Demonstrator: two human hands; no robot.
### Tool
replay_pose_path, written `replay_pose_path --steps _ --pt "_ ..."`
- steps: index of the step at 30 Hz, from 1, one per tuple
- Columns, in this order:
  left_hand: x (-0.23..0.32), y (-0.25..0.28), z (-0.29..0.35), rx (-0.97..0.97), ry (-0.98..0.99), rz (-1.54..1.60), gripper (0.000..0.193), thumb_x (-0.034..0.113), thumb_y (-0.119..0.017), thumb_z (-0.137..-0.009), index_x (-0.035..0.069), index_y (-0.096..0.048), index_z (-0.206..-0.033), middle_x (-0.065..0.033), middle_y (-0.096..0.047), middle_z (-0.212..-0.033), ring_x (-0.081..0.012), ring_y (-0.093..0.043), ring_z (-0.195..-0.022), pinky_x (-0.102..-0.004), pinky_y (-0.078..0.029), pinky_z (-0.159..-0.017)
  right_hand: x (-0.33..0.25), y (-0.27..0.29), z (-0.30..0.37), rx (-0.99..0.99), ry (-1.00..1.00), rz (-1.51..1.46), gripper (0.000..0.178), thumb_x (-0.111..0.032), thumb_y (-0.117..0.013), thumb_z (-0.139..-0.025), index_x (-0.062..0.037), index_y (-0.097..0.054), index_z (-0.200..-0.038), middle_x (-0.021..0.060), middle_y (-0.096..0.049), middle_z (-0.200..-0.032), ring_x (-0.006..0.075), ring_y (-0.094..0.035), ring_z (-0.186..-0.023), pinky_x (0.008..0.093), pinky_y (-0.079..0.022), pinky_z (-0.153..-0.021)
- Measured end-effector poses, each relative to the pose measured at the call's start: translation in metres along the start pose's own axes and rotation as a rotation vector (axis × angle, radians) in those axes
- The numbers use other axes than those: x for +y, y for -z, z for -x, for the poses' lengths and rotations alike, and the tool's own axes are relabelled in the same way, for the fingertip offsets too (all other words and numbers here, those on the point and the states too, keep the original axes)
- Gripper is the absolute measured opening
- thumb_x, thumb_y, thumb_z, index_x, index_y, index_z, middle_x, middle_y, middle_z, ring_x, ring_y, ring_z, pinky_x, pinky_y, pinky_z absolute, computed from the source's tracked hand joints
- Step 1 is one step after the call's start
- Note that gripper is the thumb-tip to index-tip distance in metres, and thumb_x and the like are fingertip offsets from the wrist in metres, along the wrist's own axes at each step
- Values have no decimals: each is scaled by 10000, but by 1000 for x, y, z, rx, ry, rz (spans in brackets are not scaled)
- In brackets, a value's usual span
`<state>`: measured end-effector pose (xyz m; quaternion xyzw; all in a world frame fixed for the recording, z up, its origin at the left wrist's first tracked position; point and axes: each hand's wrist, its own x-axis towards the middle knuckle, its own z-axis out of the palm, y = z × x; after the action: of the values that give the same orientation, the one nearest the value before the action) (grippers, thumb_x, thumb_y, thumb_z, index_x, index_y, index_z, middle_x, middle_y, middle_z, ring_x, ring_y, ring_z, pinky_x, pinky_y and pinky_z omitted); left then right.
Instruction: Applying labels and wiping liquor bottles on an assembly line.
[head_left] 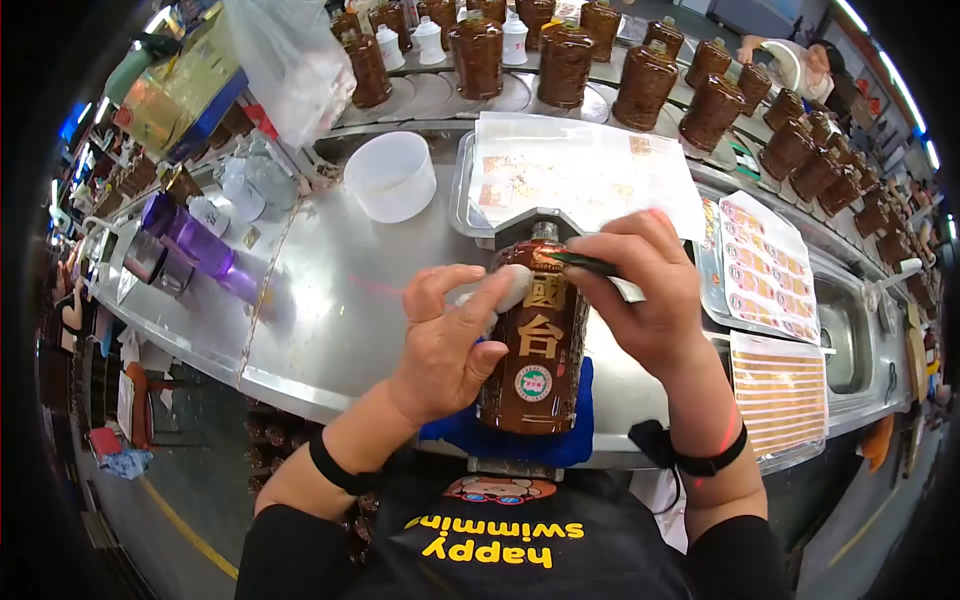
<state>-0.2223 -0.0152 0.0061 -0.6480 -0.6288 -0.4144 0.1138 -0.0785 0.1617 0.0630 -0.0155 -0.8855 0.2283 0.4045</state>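
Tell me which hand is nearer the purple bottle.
Left. The left hand is right of the purple bottle; the right hand is farther right, near the neck of the nearest brown bottle.

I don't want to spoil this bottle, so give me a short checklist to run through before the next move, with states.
1. Brown bottle in front of the person, blue cloth showing around its base: ok.
2. Left hand holding the white wad at the bottle's front: ok.
3. Right hand gripping the slim dark green tool, tip at the bottle's upper part: ok.
4. Small red-and-gold label below the neck lying flat all round: cannot tell, too small and partly covered.
5. Sheet of labels on the right, clear of both hands: ok.
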Motion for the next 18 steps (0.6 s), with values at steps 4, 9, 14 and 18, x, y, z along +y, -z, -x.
replay_pose_path --steps 4,9,14,18 --pt "7 0 35 45 206 32 567 407 -447 -990 -29 -501 -1348 -207 -559 -1172 -325 -486 -1072 -423 -332 -969 -29 -3 0 -446 282 -134 195 -94 -698 -668 -124 -615 -843 46 -513 -793 239 -544 -804 371 -410 -686" --pt "17 1 41 81 289 93 588 402 -437 -995 -52 -464 -1368 -225 -537 -1199 -339 -484 -1084 -423 -338 -970 -32 -5 -11 -192 231 29 109 -103 -656 -713 -99 -554 -750 56 -471 -777 248 -535 -754 374 -413 -676" --pt "13 -3 50 56 286 102 585 383 -453 -994 -62 -451 -1373 -233 -542 -1208 -347 -478 -1121 -416 -349 -980 -51 8 19 -452 166 -374 190 -99 -711 -679 -85 -614 -842 49 -479 -780 232 -551 -760 361 -419 -684" --pt "14 -4 47 54 246 107 595 379 -462 -991 -76 -438 -1374 -226 -539 -1225 -351 -471 -1132 -413 -347 -989 -48 8 26 -324 195 -76 229 -86 -744 -685 -71 -663 -899 49 -530 -812 230 -558 -756 341 -439 -679"
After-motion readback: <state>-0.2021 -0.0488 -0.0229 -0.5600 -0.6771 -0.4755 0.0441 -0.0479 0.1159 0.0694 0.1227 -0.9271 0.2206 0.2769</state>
